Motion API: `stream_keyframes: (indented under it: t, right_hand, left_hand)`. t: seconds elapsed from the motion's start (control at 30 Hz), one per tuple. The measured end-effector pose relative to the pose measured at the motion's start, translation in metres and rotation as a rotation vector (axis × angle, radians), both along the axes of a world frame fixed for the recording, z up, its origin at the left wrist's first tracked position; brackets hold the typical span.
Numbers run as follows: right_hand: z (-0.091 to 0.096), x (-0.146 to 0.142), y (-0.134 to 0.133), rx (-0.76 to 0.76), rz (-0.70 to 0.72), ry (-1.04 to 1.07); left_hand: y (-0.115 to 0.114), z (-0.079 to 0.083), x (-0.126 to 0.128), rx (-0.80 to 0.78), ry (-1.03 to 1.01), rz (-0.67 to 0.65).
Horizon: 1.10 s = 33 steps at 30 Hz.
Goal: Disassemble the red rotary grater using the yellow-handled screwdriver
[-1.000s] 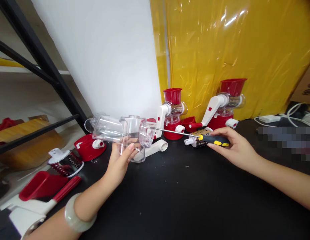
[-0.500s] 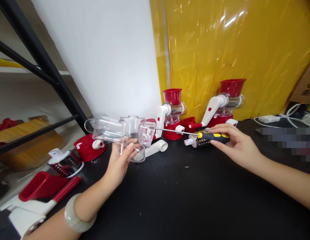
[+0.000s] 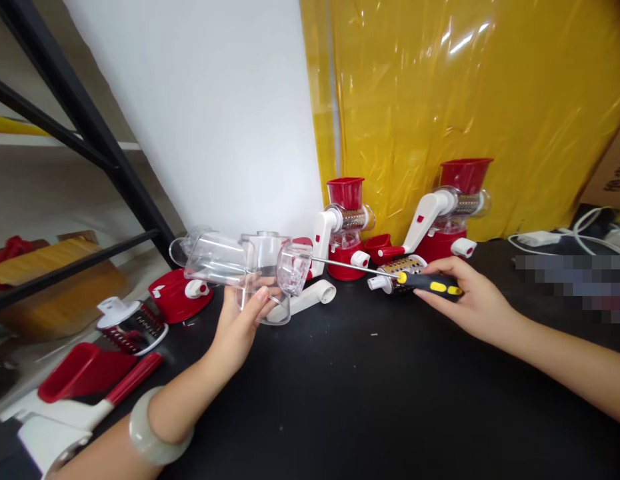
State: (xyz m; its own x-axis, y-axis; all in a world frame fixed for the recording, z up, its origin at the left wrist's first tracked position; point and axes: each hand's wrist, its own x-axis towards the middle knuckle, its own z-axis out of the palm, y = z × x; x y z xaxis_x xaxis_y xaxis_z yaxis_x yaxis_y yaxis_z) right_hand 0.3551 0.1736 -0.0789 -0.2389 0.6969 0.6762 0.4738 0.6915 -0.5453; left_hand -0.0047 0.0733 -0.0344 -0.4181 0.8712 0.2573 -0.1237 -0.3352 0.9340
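Observation:
My left hand (image 3: 243, 323) is closed around a clear plastic grater body (image 3: 217, 259), lifted above the black table and lying on its side. Its round end points right, toward my right hand (image 3: 473, 297). That hand grips a screwdriver (image 3: 430, 283) by its black and yellow handle. The long metal shaft runs left, and its tip is at the round end of the clear body; I cannot tell what exactly it touches inside. Behind the handle lies a metal grating drum (image 3: 410, 269). A white crank arm (image 3: 315, 298) rests just behind the clear body.
Two assembled red and white rotary graters (image 3: 346, 223) (image 3: 463, 207) stand at the back. To the left are a red base (image 3: 177, 300), another drum (image 3: 133, 327), a red hopper (image 3: 85, 370) and white parts. White cables (image 3: 590, 227) lie at the right, and a black metal frame (image 3: 75, 113) rises at the left.
My right hand has tilted the screwdriver, its handle end moving slightly down and rolling, so more yellow shows. The tip stays at the clear body, and my left hand holds still.

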Motion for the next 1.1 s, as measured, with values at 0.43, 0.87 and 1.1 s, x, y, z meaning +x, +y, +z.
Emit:
stream_keyframes:
  t: [0.43, 0.87, 1.1]
  right_hand:
    - [0.010, -0.003, -0.005, 0.102, 0.051, 0.061]
    - [0.008, -0.005, -0.004, 0.088, -0.008, 0.100]
    - [0.003, 0.000, -0.001, 0.030, 0.010, 0.063]
  left_hand:
    - [0.001, 0.000, -0.001, 0.004, 0.015, -0.002]
    - [-0.001, 0.001, 0.002, 0.003, -0.002, -0.014]
    - [0.000, 0.001, 0.001, 0.008, -0.013, -0.007]
